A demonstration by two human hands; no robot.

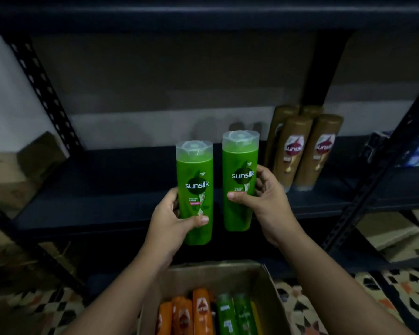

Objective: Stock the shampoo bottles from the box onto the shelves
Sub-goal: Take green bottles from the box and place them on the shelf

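Only the arms and hands show up here, coming in from the bottom edge. Both forearms are bare all the way up to where the picture cuts them off, so no sleeves, cuffs or gloves anywhere in sight. The left hand [172, 218] sits around 7 o'clock from the middle of the picture, the right hand [259, 197] more like 4 o'clock. No watch, bracelet or ring that I can make out on either wrist or the fingers that show. Nails look short and plain, thumbnails being the clearest ones. Lighting is pretty dim, so finer detail is hard to call.
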